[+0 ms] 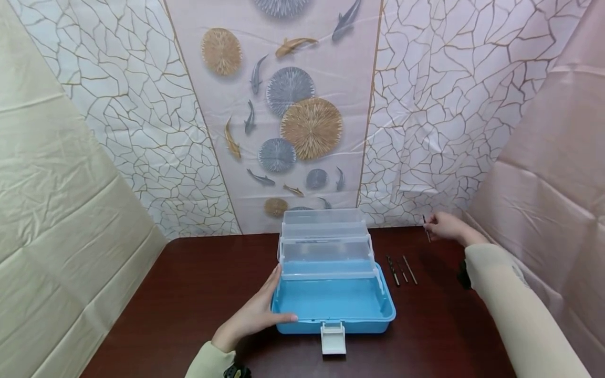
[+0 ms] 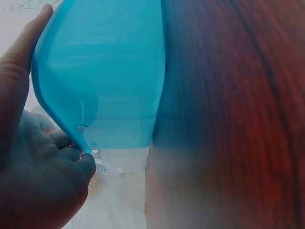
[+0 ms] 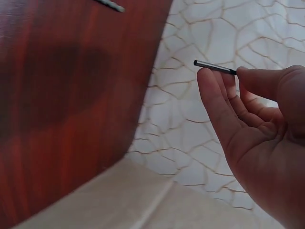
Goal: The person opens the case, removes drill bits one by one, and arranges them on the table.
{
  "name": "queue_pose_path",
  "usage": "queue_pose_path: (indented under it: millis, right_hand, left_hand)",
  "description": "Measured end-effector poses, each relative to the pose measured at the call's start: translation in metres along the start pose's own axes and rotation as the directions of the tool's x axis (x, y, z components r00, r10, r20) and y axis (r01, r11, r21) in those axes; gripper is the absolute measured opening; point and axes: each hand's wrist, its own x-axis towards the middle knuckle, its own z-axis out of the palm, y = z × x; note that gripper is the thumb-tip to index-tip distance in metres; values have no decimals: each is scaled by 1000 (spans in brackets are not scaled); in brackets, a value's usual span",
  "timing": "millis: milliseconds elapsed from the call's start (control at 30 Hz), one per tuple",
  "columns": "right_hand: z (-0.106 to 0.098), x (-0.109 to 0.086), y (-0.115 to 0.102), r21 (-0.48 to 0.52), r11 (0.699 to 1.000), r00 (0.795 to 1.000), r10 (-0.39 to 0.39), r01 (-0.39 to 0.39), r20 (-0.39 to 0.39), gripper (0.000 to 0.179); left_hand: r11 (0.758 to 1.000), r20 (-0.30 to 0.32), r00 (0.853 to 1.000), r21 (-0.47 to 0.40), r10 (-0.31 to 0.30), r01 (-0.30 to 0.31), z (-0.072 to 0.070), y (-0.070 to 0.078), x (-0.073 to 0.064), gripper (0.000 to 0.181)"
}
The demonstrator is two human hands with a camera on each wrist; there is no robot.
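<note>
In the head view, a light-blue plastic toolbox [image 1: 331,326] stands opened on the table, its clear tiered trays [image 1: 326,247] raised at the back. My left hand [image 1: 257,311] holds the box's left side, thumb over the front rim and fingers along the side. In the left wrist view the fingers bend at the rim of the blue wall [image 2: 109,71]. Over the table's back right corner my right hand [image 1: 446,228] pinches a thin drill bit [image 3: 214,67] between thumb and fingers, its plain shank sticking out. Three drill bits [image 1: 410,270] lie right of the box.
A white latch [image 1: 333,338] hangs down from the box's front. The dark red-brown table [image 1: 198,304] ends at a patterned cloth backdrop [image 1: 293,126]. Plain cloth [image 1: 562,157] drapes close beside the right arm, and more [image 1: 61,210] hangs at the left.
</note>
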Motion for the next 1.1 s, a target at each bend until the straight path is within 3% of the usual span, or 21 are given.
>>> queue_pose_path:
  millis: [333, 600, 1100]
  right_hand:
    - [36, -12, 25, 112, 994, 1000, 11, -13, 21, 20]
    - [63, -18, 39, 117, 993, 999, 33, -36, 29, 15]
    - [77, -19, 51, 154, 983, 994, 91, -100, 67, 10]
  left_hand:
    - [1000, 1, 1000, 13, -2, 2, -1, 3, 1, 120]
    - [1000, -1, 1000, 4, -5, 5, 0, 1, 0, 121]
    - [1000, -2, 1000, 2, -5, 5, 0, 2, -1, 120]
